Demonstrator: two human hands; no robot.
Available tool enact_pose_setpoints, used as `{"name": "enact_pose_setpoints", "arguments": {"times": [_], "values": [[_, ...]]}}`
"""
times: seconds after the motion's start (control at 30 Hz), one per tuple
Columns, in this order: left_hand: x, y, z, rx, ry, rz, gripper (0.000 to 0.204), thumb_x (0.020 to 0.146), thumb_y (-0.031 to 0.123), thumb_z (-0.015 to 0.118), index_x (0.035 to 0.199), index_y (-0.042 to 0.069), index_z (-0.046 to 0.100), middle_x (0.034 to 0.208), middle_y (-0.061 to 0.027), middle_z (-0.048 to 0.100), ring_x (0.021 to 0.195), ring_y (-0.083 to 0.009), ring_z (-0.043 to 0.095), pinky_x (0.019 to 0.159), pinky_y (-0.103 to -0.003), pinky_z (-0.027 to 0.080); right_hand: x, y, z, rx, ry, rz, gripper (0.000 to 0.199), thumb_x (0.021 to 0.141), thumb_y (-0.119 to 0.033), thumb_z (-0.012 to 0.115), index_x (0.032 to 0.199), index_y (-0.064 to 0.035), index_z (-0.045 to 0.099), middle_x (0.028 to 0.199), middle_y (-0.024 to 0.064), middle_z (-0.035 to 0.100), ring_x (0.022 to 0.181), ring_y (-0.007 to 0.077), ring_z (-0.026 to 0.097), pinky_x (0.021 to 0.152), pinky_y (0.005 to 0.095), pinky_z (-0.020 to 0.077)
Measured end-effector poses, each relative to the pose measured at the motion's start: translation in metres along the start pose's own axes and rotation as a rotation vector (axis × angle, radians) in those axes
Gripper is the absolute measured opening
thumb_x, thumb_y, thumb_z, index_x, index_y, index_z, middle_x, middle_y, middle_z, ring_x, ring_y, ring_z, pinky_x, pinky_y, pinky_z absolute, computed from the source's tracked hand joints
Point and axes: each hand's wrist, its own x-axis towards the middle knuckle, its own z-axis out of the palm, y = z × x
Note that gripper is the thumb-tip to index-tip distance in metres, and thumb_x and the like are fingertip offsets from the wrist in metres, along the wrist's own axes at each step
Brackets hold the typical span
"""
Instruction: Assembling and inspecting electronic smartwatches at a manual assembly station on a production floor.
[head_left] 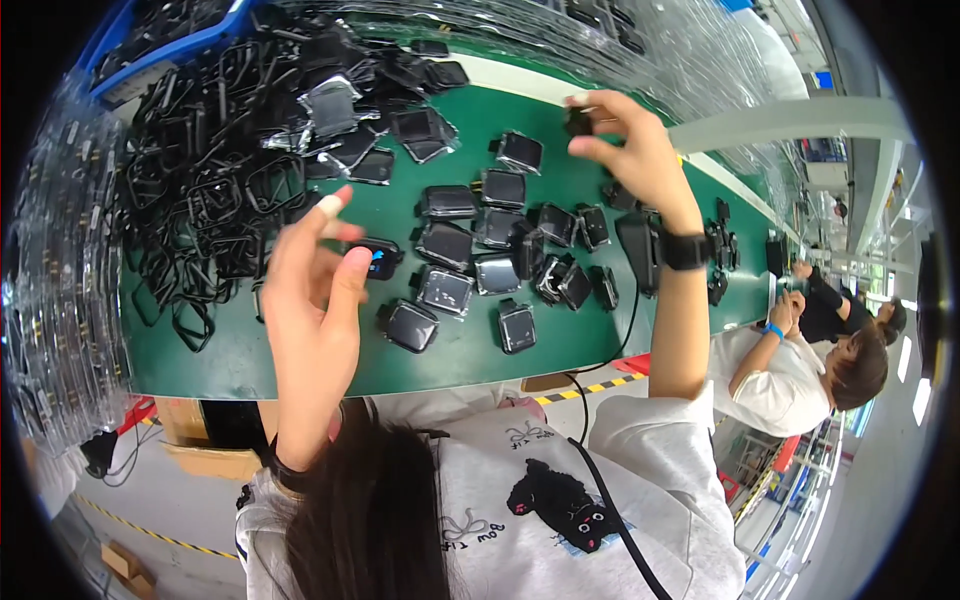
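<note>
My left hand has its thumb and fingers around the left end of a black smartwatch body whose screen shows a blue patch. A white cover sits on one of its fingertips. Farther off on the right, my right hand pinches a small dark piece between thumb and fingers; its kind is partly hidden. Between the hands, several black watch bodies with film over their screens lie spread on the green mat. One film-covered watch body lies near the front edge.
Black frames and film-wrapped flat pieces heap up at the left, below a blue bin. Stacked clear plastic trays line the left side. A black device with a cable stands right of the watches. Another person sits farther right.
</note>
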Motion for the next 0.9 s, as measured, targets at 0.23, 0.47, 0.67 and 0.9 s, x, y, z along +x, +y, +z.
{"name": "enact_pose_setpoints", "arguments": {"times": [0.23,0.47,0.67,0.9], "values": [[-0.011,-0.020,-0.028,-1.086,-0.548,-0.138,0.063,0.095,0.035,0.048,0.141,-0.002,0.025,0.132,-0.0233,0.045,0.092,-0.0219,0.060,0.073,-0.026,0.048,0.033,-0.129,0.053,0.354,-0.369,-0.562,0.040,0.069,-0.003,0.074,0.107,-0.0049,0.062,0.111,0.0106,0.062,0.101,0.0251,0.060,0.081,0.0348,0.0487],[-0.031,-0.016,-0.044,-0.673,-0.007,0.011,0.051,0.088,0.012,0.061,0.130,-0.004,0.037,0.116,-0.0160,0.055,0.104,-0.0263,0.059,0.086,-0.030,0.050,0.069,-0.142,0.133,-0.054,-0.159,-0.721,0.017,0.072,-0.006,0.069,0.083,-0.0008,0.056,0.104,0.0139,0.051,0.090,0.0309,0.053,0.078,0.0362,0.0449],[-0.029,-0.015,-0.054,-0.704,0.179,-0.030,0.045,0.086,-0.004,0.058,0.127,-0.009,0.040,0.114,-0.0179,0.056,0.106,-0.0255,0.059,0.095,-0.035,0.048,0.044,-0.167,0.097,0.106,-0.193,-0.509,0.014,0.080,0.001,0.058,0.094,-0.0009,0.054,0.076,0.0120,0.058,0.065,0.0288,0.059,0.060,0.0331,0.0472],[-0.028,-0.014,-0.036,-0.827,0.015,-0.082,0.051,0.080,-0.007,0.065,0.127,-0.009,0.043,0.116,-0.0157,0.057,0.102,-0.0196,0.060,0.088,-0.027,0.048,-0.001,-0.184,0.094,-0.202,-0.180,-0.619,0.020,0.076,-0.002,0.065,0.094,-0.0016,0.057,0.073,0.0113,0.058,0.061,0.0306,0.058,0.053,0.0369,0.0469]]}}
